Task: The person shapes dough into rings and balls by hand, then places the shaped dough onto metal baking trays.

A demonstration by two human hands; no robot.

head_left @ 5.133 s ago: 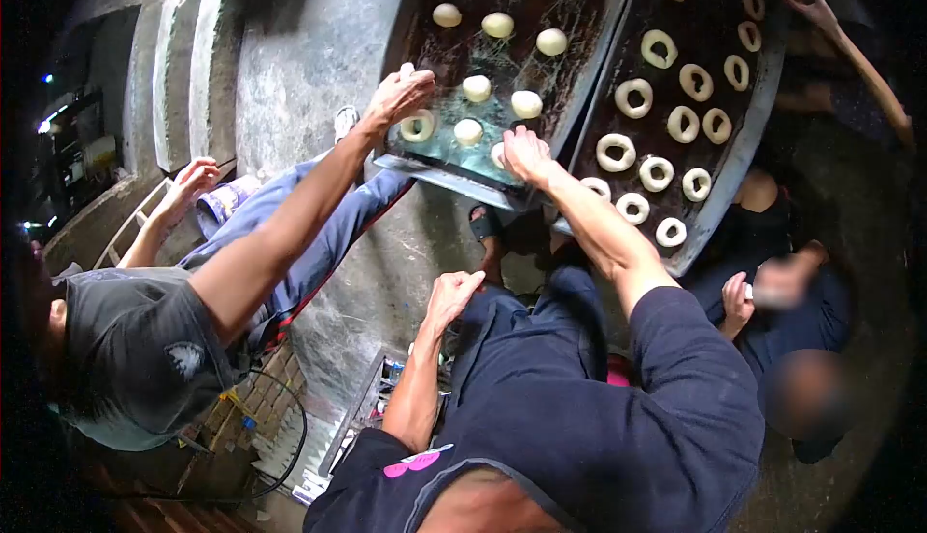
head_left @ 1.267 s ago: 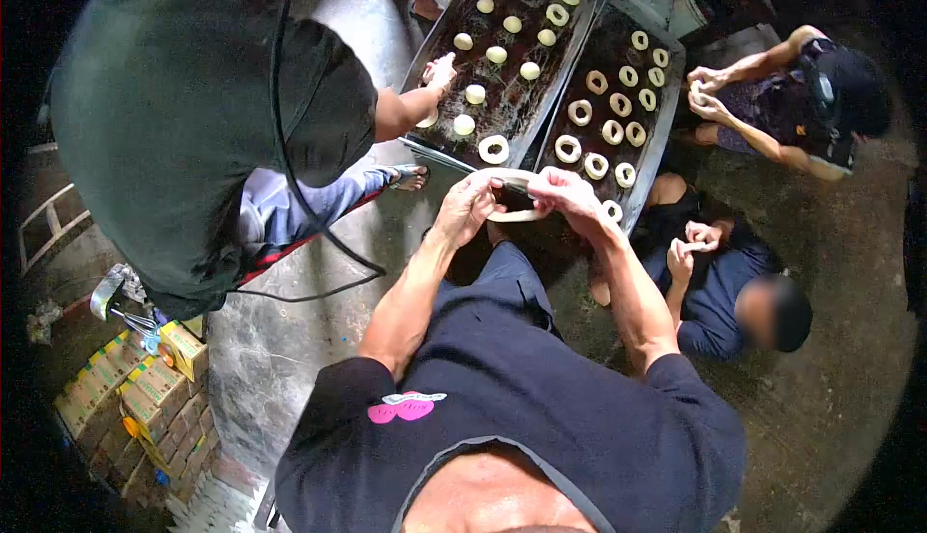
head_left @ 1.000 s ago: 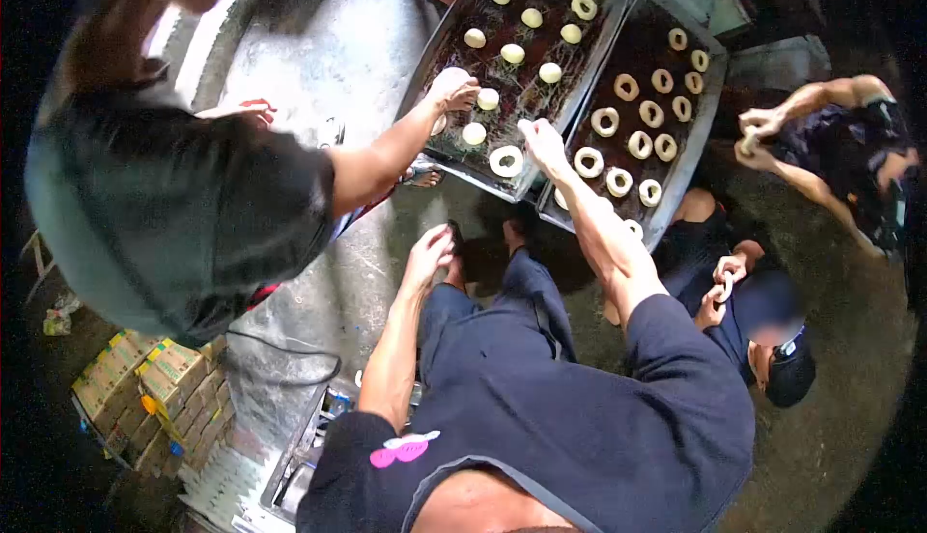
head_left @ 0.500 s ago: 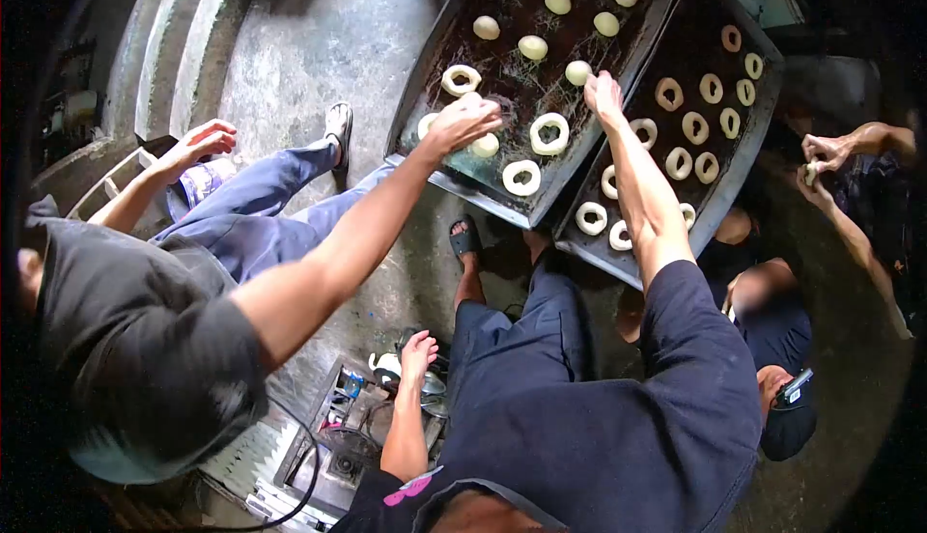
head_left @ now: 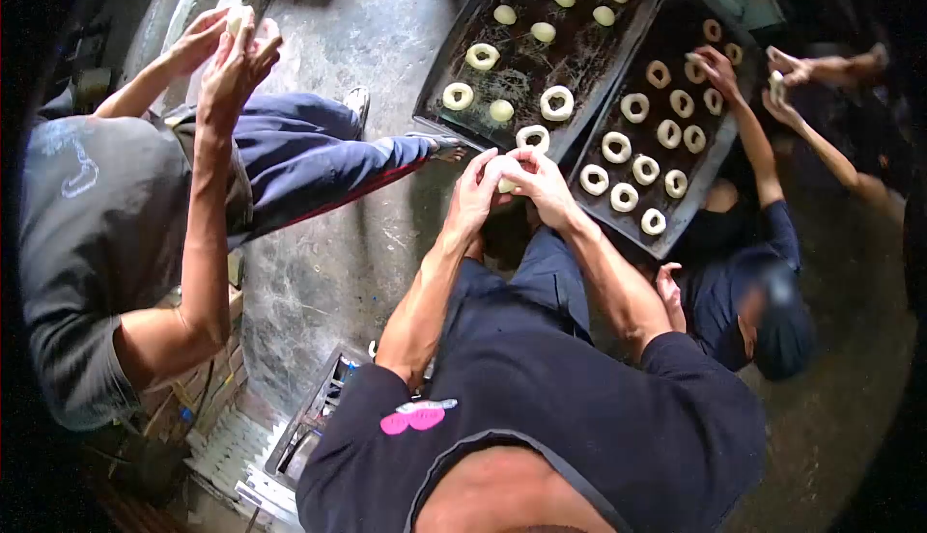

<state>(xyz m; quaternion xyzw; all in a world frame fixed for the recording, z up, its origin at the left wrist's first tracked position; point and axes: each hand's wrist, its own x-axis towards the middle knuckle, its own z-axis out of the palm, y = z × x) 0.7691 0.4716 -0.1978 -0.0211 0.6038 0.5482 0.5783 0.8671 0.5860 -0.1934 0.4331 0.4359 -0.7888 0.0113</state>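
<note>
Dough piece (head_left: 506,183) is up in the middle, between two hands, near the front edge of the left tray.

Far left, a co-worker (head_left: 106,214) holds a small pale bit (head_left: 235,19) in both hands. Next is the person's left hand (head_left: 473,193), fingers bent, pinching the dough's left side. Its right side is pinched by the right hand (head_left: 543,185). It lies right at the fingertips of both, so neither hand is nearer. Fingers hide much of it, so I cannot tell its long way.

Just past them, the left tray (head_left: 585,58) has dough balls (head_left: 543,31) and dough rings (head_left: 556,102). The right tray (head_left: 643,135) has rings, with another worker's hand (head_left: 716,71) over them. Far right, two more hands (head_left: 794,68) are close together.
</note>
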